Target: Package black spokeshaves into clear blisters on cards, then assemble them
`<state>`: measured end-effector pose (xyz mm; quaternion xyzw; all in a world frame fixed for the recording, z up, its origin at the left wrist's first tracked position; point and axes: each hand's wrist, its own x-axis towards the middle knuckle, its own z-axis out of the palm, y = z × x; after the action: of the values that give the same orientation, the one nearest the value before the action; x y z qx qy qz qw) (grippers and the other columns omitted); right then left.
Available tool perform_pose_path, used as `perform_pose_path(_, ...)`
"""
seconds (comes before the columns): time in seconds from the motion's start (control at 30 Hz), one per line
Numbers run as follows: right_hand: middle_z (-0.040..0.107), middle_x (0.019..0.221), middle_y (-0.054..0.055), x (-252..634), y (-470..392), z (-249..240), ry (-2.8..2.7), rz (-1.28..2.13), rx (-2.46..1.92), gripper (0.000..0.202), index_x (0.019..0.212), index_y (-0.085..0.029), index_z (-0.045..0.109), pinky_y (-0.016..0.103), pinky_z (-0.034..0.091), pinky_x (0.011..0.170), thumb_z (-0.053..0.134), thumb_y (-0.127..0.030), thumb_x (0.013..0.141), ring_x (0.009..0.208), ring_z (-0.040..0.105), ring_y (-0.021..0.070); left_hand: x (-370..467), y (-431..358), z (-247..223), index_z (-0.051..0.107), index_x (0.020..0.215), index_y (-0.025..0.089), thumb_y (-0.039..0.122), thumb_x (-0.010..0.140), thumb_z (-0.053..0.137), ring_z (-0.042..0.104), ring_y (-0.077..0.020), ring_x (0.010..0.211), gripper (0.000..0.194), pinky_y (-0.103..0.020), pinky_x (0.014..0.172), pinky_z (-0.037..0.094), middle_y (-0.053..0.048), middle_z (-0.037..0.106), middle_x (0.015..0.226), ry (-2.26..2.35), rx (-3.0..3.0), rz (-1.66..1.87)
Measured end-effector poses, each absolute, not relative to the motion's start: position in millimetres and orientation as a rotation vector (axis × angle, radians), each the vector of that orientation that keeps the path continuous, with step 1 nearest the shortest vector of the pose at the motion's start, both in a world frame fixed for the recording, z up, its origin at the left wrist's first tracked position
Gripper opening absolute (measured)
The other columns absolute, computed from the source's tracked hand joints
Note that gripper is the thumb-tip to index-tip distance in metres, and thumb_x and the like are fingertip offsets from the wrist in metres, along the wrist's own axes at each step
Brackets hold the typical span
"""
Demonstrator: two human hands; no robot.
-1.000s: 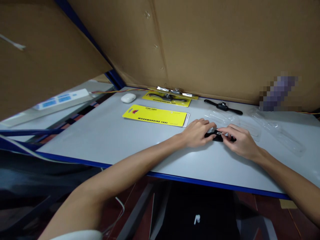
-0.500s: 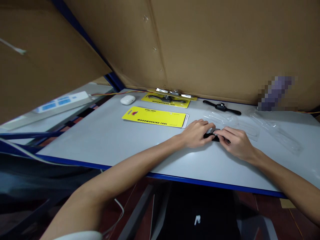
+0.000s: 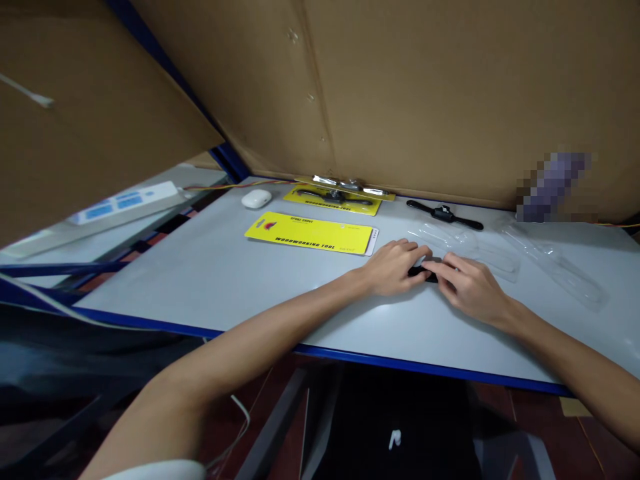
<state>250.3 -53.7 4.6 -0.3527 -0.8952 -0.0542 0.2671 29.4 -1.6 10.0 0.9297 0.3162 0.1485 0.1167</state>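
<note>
On the grey tabletop, a black spokeshave [image 3: 432,277] lies mostly hidden between my hands. My left hand [image 3: 393,268] is closed on its left part, fingers bent over it. From the other side, my right hand [image 3: 473,285] presses bent fingers and thumb at the tool's middle; any small part under the fingertips cannot be made out. Behind my hands rests another black spokeshave [image 3: 444,214], unpacked. Clear plastic shells [image 3: 560,270] lie beside and behind my right hand. To the left is a stack of yellow cards [image 3: 310,233] printed "WOODWORKING TOOL".
At the back, a packaged spokeshave [image 3: 334,197] lies on its yellow card. A white earbud case [image 3: 256,199] sits near the left corner. Cardboard panels [image 3: 400,93] wall the back and left. A power strip [image 3: 127,203] is beyond the table's left edge.
The fingers of my right hand have shifted slightly left over the middle of the spokeshave. My left hand stays in place.
</note>
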Motion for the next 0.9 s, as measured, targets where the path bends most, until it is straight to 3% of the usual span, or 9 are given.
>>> perform_pose_path(0.13,0.075,0.096,0.009,248.4,-53.6,4.8,-2.402,-0.031,-0.945,0.033,0.123,-0.019,0.076,0.036,0.056,0.073,0.052,-0.014,0.101,0.079,0.067,0.0206,29.3,-2.1,11.1,0.063,0.114,0.017,0.04,0.097,0.047,0.062,-0.0274,0.091,0.033,-0.043,0.086,0.051,-0.009,0.068,0.094,0.936,2.71,0.428)
perform_pose_path(0.33,0.075,0.091,0.005,252.2,-50.0,5.7,-2.302,0.248,-0.998,0.029,0.12,-0.022,0.077,0.034,0.056,0.07,0.06,-0.015,0.098,0.073,0.066,0.0176,29.2,-1.7,10.9,0.063,0.115,0.017,0.041,0.096,0.046,0.061,-0.028,0.092,0.034,-0.045,0.087,0.051,-0.009,0.067,0.092,0.914,2.691,0.423)
perform_pose_path(0.43,0.075,0.101,0.006,253.8,-48.3,5.2,-2.247,0.317,-0.998,0.024,0.115,-0.022,0.078,0.035,0.059,0.073,0.065,-0.018,0.096,0.077,0.069,0.018,29.0,-1.5,11.4,0.063,0.116,0.017,0.042,0.097,0.045,0.061,-0.0281,0.092,0.036,-0.045,0.087,0.05,-0.009,0.067,0.092,0.916,2.681,0.408)
perform_pose_path(0.57,0.078,0.108,0.008,252.2,-47.5,4.1,-2.213,0.298,-0.969,0.019,0.109,-0.024,0.079,0.043,0.06,0.085,0.067,-0.019,0.096,0.095,0.073,0.024,28.9,-1.3,11.5,0.063,0.115,0.017,0.043,0.097,0.045,0.061,-0.0276,0.091,0.036,-0.045,0.086,0.05,-0.009,0.067,0.092,0.911,2.673,0.408)
perform_pose_path(0.9,0.082,0.105,0.006,254.8,-45.1,1.8,-2.21,0.129,-1.011,0.018,0.109,-0.025,0.08,0.047,0.058,0.086,0.07,-0.02,0.096,0.092,0.074,0.0256,28.0,-0.5,11.6,0.062,0.118,0.018,0.043,0.097,0.047,0.061,-0.0272,0.091,0.037,-0.043,0.085,0.051,-0.008,0.067,0.092,0.903,2.655,0.422)
